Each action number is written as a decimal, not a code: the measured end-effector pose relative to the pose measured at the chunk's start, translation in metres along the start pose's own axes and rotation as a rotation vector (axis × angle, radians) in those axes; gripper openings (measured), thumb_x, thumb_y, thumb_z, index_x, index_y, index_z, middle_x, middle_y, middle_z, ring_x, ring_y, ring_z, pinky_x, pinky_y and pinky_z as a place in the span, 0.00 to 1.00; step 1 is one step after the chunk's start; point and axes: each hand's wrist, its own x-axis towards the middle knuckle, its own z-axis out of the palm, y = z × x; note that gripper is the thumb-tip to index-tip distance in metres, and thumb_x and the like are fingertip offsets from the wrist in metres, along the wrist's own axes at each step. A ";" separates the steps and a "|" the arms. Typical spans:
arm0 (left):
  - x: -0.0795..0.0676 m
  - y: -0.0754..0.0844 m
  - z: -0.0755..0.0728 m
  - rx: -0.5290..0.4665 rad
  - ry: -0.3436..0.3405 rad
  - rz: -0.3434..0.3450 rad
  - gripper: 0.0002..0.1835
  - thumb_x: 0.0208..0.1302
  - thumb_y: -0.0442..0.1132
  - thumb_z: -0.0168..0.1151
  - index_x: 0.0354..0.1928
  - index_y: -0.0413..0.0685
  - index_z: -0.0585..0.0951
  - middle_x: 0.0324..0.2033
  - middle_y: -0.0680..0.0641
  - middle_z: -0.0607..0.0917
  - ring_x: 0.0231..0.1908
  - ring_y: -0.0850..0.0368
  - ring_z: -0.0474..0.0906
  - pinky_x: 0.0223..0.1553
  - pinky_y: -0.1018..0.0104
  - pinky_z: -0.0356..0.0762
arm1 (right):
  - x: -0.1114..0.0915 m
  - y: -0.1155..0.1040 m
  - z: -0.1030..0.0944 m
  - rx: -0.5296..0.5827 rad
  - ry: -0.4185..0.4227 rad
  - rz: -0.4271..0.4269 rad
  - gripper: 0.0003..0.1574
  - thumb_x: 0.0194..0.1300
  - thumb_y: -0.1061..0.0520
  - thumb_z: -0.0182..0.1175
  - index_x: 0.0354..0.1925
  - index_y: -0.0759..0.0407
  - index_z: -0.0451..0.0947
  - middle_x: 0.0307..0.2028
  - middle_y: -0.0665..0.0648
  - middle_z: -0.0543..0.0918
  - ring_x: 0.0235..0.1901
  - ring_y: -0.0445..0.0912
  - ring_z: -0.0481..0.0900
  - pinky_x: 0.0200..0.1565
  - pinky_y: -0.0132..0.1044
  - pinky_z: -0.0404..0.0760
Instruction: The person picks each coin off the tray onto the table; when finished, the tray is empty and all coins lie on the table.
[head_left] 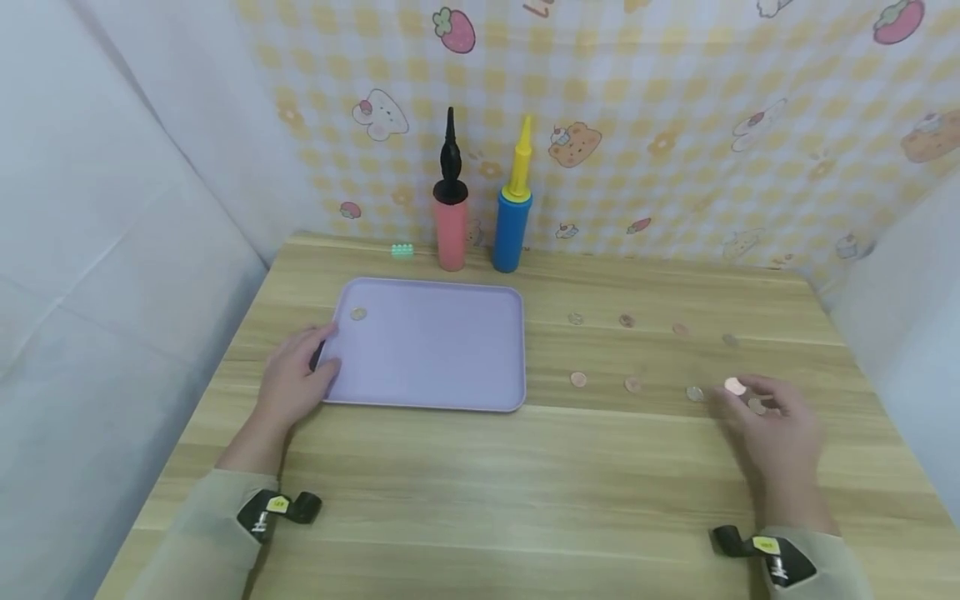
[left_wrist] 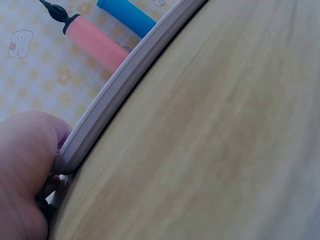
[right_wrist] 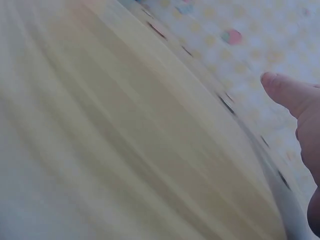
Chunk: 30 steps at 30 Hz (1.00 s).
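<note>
At the tray's left edge, my left hand [head_left: 296,379] grips the lilac tray [head_left: 427,346]. In the left wrist view the tray's rim [left_wrist: 112,100] passes between the thumb and the fingers of that hand [left_wrist: 22,170]. One coin [head_left: 358,313] lies in the tray's upper left corner. Over the right side of the table, my right hand [head_left: 780,425] pinches a shiny coin [head_left: 735,386] at its fingertips. Another coin [head_left: 757,406] shows through the gap between thumb and fingers. The right wrist view shows the thumb [right_wrist: 287,92], but the pinched coin is not visible there.
Several coins lie in two rows right of the tray, among them a copper coin [head_left: 577,379] and a silvery coin [head_left: 695,392]. Behind the tray stand a pink hand pump [head_left: 452,233], a blue pump [head_left: 510,233] and a small green block [head_left: 402,250]. A patterned cloth [head_left: 660,108] hangs behind.
</note>
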 end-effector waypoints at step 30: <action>0.000 0.001 0.000 -0.004 -0.011 -0.014 0.31 0.72 0.38 0.60 0.76 0.37 0.72 0.73 0.26 0.70 0.73 0.24 0.61 0.72 0.23 0.49 | 0.033 0.070 -0.079 -0.329 -0.196 0.615 0.33 0.73 0.34 0.62 0.65 0.52 0.84 0.70 0.58 0.79 0.77 0.64 0.63 0.79 0.49 0.51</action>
